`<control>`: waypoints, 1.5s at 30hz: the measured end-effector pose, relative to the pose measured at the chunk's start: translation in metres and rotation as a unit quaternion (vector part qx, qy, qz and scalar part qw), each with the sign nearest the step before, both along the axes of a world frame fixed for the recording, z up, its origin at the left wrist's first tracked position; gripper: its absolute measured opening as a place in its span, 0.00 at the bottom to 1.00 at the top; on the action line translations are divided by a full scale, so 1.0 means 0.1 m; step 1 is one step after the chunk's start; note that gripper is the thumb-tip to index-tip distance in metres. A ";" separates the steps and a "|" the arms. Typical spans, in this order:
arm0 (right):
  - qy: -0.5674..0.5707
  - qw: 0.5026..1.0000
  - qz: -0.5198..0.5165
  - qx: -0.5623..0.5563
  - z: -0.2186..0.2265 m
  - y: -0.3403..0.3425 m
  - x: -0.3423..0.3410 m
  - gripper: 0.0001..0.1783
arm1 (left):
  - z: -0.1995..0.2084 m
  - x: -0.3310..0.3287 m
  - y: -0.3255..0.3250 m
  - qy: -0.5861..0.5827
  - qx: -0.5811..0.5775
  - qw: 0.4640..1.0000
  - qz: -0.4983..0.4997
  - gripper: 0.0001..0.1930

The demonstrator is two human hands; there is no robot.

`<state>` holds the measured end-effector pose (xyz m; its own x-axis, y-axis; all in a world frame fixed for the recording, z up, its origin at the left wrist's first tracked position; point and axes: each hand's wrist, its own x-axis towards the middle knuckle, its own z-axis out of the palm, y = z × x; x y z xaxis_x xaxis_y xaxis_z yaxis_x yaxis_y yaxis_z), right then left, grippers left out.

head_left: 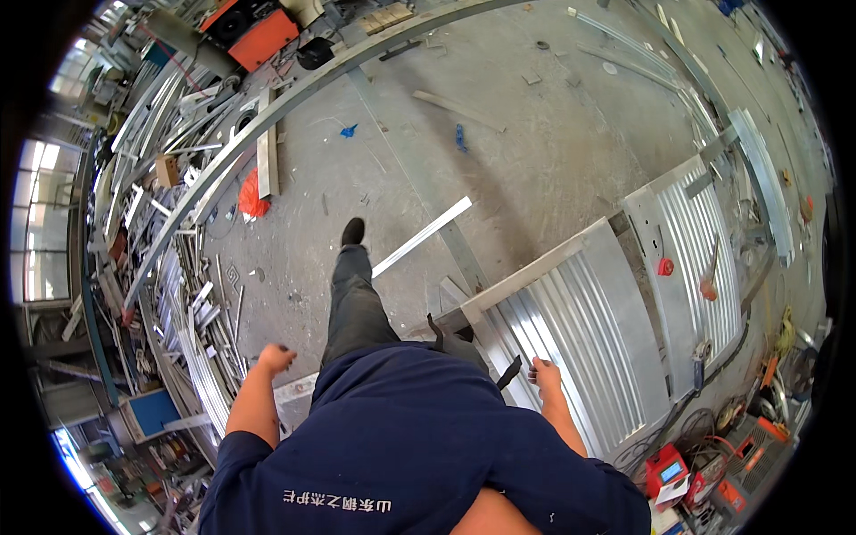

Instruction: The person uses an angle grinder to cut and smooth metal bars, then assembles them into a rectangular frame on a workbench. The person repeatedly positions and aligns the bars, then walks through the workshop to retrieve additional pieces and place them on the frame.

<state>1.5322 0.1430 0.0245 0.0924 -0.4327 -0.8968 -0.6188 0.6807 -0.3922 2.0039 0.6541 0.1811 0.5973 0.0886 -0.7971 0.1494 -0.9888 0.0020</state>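
Observation:
My left hand (275, 358) hangs out to the left above the floor, its fingers loosely bent and darkened at the tips. I see nothing held in it. On the other side, my right hand (545, 373) is out over a corrugated metal panel (571, 348), fingers slightly curled, with nothing visible in them. Whether it touches the panel cannot be told. Close by that hand, a black strap end (510, 372) sticks out beside my dark blue shirt (401, 428). One leg in dark trousers (355, 308) is stretched forward, ending in a black shoe (353, 232).
A second ribbed panel (700, 241) lies at right, with a red tape measure (665, 267) on it. A white metal bar (422, 237) lies ahead of my foot. Metal offcuts (192, 312) pile up at left. A red machine (666, 470) with cables stands at lower right.

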 end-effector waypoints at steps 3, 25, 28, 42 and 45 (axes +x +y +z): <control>0.020 0.999 -0.046 -0.017 0.07 0.05 0.35 0.18 | 0.11 0.99 -1.00 -0.107 -0.072 0.984 -0.120 0.19; 0.159 0.967 -0.023 -0.200 1.70 -0.60 3.58 0.18 | -1.71 5.07 -1.02 0.159 0.052 0.984 -0.056 0.17; 0.262 0.935 -0.026 -0.239 1.75 -0.64 3.64 0.19 | -1.75 6.11 -1.77 0.053 0.005 0.996 -0.077 0.18; 0.257 0.960 0.065 -0.093 0.94 -3.00 4.57 0.26 | -0.50 7.23 -6.41 -0.199 -0.406 0.863 -0.224 0.11; 0.270 0.950 0.051 -0.150 0.49 -4.02 4.79 0.26 | -0.43 7.44 -7.44 -0.208 -0.396 0.841 -0.305 0.12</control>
<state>2.0107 -0.2586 0.0736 -0.2911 -0.6896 -0.6631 -0.8415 0.5143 -0.1655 2.7477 -0.0899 0.1377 0.5807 -0.7955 -0.1732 -0.5610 -0.5451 0.6230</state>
